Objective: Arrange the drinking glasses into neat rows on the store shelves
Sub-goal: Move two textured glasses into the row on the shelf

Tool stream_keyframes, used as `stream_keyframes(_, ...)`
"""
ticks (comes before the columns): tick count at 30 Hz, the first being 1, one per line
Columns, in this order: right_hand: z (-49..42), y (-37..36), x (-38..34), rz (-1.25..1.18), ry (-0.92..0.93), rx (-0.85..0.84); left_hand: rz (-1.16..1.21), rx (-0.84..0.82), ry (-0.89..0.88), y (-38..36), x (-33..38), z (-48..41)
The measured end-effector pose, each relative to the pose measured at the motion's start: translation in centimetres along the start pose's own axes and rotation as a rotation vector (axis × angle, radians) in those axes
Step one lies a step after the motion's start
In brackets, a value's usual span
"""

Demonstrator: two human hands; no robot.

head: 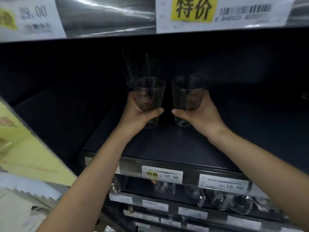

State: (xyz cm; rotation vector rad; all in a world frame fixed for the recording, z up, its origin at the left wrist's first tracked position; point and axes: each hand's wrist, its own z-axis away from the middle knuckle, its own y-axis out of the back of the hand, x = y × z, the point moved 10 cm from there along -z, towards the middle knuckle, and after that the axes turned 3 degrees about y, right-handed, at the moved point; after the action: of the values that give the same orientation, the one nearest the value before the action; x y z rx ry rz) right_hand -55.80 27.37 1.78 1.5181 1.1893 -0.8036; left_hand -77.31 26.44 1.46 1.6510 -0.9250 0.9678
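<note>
Two clear textured drinking glasses stand side by side over the dark shelf (167, 144), upright, with a small gap between them. My left hand (138, 114) is wrapped around the lower part of the left glass (148, 96). My right hand (199, 114) grips the lower part of the right glass (187, 94). Whether the bases touch the shelf I cannot tell. Behind the left glass a taller clear glass (138, 66) stands faintly visible in the dark.
The upper shelf edge (108, 15) with large price labels hangs close overhead. The front rail carries price tags (162, 176). More glassware (234, 201) lies on the shelves below. A yellow-green carton (28, 148) is at the left.
</note>
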Motion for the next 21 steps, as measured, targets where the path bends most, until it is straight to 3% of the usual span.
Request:
stream_keyframes(7, -3.2, -2.2, -0.1, 0.057, -0.009, 0.014, 0.128, -0.077, 0.041, -0.6, -1.6, -2.4)
stream_keyframes(12, -5.3, -2.6, 1.3, 0.050, -0.041, 0.102, 0.226, -0.057, 0.126, -0.8, -3.2, -4.4)
stream_keyframes(21, -10.1, -3.1, 3.1, 0.102, -0.054, 0.221, 0.220, 0.032, 0.116, -0.2, -4.5, -8.6)
